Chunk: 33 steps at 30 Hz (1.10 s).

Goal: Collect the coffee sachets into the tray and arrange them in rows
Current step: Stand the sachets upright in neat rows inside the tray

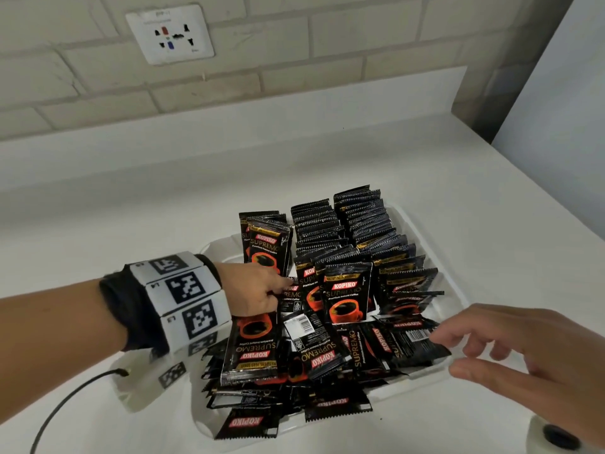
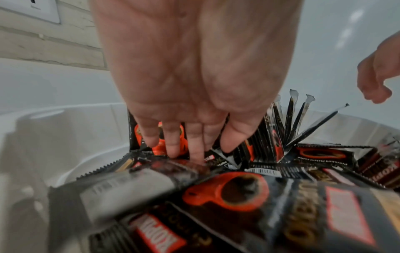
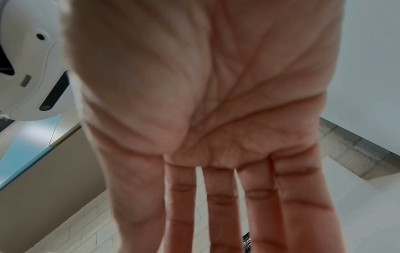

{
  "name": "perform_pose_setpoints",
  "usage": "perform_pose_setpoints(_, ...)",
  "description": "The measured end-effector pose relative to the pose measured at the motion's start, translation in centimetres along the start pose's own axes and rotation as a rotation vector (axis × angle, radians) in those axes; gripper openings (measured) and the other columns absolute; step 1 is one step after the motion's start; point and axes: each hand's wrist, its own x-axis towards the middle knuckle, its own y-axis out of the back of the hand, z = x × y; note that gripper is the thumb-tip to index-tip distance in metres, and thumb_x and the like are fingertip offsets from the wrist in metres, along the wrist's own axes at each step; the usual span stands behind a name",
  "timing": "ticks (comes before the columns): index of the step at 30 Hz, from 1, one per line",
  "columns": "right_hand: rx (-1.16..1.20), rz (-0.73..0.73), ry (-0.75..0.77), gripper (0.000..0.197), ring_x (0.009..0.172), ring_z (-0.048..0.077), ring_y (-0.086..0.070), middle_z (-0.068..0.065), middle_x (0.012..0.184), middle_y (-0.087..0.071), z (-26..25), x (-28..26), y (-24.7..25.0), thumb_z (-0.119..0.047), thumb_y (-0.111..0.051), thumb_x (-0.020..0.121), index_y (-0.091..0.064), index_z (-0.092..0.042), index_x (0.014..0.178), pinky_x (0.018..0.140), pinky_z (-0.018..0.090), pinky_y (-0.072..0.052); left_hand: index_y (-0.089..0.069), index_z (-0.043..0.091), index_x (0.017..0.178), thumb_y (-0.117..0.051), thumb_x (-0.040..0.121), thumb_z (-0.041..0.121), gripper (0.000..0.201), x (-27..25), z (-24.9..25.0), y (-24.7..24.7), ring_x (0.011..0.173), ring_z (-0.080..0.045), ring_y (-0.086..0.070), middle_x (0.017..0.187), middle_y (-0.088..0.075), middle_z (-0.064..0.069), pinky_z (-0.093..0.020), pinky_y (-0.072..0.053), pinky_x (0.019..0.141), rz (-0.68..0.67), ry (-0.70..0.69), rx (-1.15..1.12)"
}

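**Left hand in the sachets, right hand waiting at the tray's edge**

The left hand (image 1: 258,291) reaches down into the coffee sachets (image 1: 347,296), its fingers (image 2: 173,145) straight and pushed in between the upright packs and the loose heap nearer the person. It looks as if the fingers are parting or propping the standing packs so another can be slotted in; I cannot see any sachet pinched between them, since their tips are buried among the wrappers. The right hand (image 1: 523,352) hovers over the tray's corner on its own side, touching nothing, fingers spread and loosely relaxed, thumb apart from them. From its wrist camera the palm (image 3: 205,102) is flat and bare. It seems poised to take a pack from the heap.

Beyond the left fingertips, 3 rows of sachets stand on edge across the far part of the white tray (image 1: 455,290), leaning on one another, probably why they stay up. Below both hands lies the unsorted heap (image 1: 294,362), packs flat, crossed and overlapping, some hanging over the tray's near rim. So the collecting looks nearly done and the arranging roughly half done.

The tray floor is hidden under the packs, and its near edge is hard to trace. How many sachets lie buried cannot be told. The left wrist view is blurred close to the lens. The tray rests on the white bench (image 1: 163,208).
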Motion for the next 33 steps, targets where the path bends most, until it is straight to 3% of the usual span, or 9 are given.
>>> perform_pose_setpoints(4, -0.071, -0.022, -0.003, 0.035, 0.089, -0.033, -0.039, -0.044, 0.108, -0.042, -0.5, -0.1, 0.0, -0.066, -0.016, 0.09, -0.045, -0.053, 0.104, 0.051, -0.014, -0.023, -0.024, 0.016, 0.147, -0.036, 0.099, 0.024, 0.05, 0.5, 0.2, -0.9, 0.124, -0.021, -0.039, 0.135, -0.033, -0.008, -0.03, -0.032, 0.104, -0.005, 0.039, 0.031)
perform_pose_setpoints(7, -0.045, -0.027, -0.008, 0.034, 0.086, -0.028, -0.044, -0.043, 0.104, -0.047, 0.2, -0.4, -0.2, -0.068, -0.017, 0.089, -0.043, -0.056, 0.105, 0.054, -0.009, -0.033, -0.029, 0.014, 0.146, -0.037, 0.099, 0.028, 0.049, 0.8, 0.1, -0.8, 0.123, -0.02, -0.041, 0.142, -0.025, -0.007, -0.026, -0.033, 0.103, 0.041, 0.059, 0.01)
perform_pose_setpoints(11, 0.01, -0.036, -0.043, 0.038, 0.086, -0.025, -0.047, -0.041, 0.101, -0.051, 0.3, -0.4, -0.2, -0.076, -0.015, 0.083, -0.043, -0.06, 0.103, 0.046, -0.001, -0.039, -0.021, 0.014, 0.147, -0.037, 0.099, 0.032, 0.053, 0.9, 0.4, -0.5, 0.127, -0.016, -0.039, 0.15, -0.016, -0.004, -0.023, -0.032, 0.103, 0.068, 0.076, -0.001)
perform_pose_setpoints(16, 0.012, -0.043, -0.034, 0.032, 0.081, -0.024, -0.05, -0.041, 0.097, -0.052, 0.2, -0.4, -0.2, -0.072, -0.019, 0.086, -0.043, -0.061, 0.103, 0.055, -0.003, -0.039, -0.022, 0.016, 0.147, -0.046, 0.093, 0.044, 0.066, 0.6, 0.6, 0.0, 0.133, -0.017, -0.033, 0.151, -0.02, 0.0, -0.029, -0.031, 0.108, 0.045, 0.065, -0.031)
perform_pose_setpoints(19, -0.014, -0.05, -0.038, 0.032, 0.082, -0.026, -0.048, -0.04, 0.099, -0.051, 0.0, -0.3, -0.2, -0.07, -0.018, 0.088, -0.043, -0.058, 0.104, 0.055, -0.007, -0.036, -0.017, 0.017, 0.149, -0.058, 0.084, 0.053, 0.085, 0.2, 0.5, 0.1, 0.136, -0.016, -0.027, 0.15, -0.02, 0.003, -0.031, -0.028, 0.111, 0.024, 0.056, -0.055)
perform_pose_setpoints(22, -0.025, -0.056, -0.032, 0.033, 0.083, -0.026, -0.047, -0.039, 0.1, -0.051, 0.0, -0.3, -0.3, -0.069, -0.018, 0.088, -0.044, -0.056, 0.104, 0.054, -0.009, -0.033, -0.021, 0.02, 0.147, -0.066, 0.078, 0.054, 0.089, 0.1, 0.2, 0.2, 0.133, -0.014, -0.03, 0.145, -0.027, 0.005, -0.031, -0.029, 0.11, 0.012, 0.05, -0.097)
perform_pose_setpoints(26, 0.018, -0.054, -0.017, 0.031, 0.08, -0.024, -0.051, -0.041, 0.097, -0.052, 0.2, -0.2, -0.2, -0.072, -0.019, 0.086, -0.043, -0.061, 0.103, 0.054, -0.003, -0.039, -0.027, 0.023, 0.144, -0.066, 0.078, 0.053, 0.083, -0.2, 0.3, 0.5, 0.123, -0.015, -0.036, 0.122, -0.033, 0.005, -0.029, -0.034, 0.105, -0.025, 0.08, -0.078)
perform_pose_setpoints(28, 0.032, -0.049, -0.014, 0.03, 0.079, -0.024, -0.051, -0.041, 0.096, -0.052, 0.3, -0.2, -0.1, -0.072, -0.02, 0.086, -0.042, -0.062, 0.103, 0.053, -0.002, -0.04, -0.029, 0.024, 0.144, -0.064, 0.082, 0.045, 0.074, -0.3, 0.3, 0.5, 0.12, -0.014, -0.037, 0.122, -0.032, 0.004, -0.027, -0.036, 0.101, -0.031, 0.1, -0.079)
perform_pose_setpoints(33, 0.024, -0.037, -0.008, 0.03, 0.078, -0.023, -0.052, -0.04, 0.097, -0.053, 0.2, -0.3, -0.1, -0.072, -0.021, 0.086, -0.043, -0.061, 0.104, 0.051, -0.002, -0.039, -0.029, 0.023, 0.142, -0.062, 0.084, 0.027, 0.067, -0.5, -0.1, 1.0, 0.098, -0.01, -0.036, 0.11, -0.029, 0.006, -0.02, -0.036, 0.078, -0.082, 0.103, -0.093)
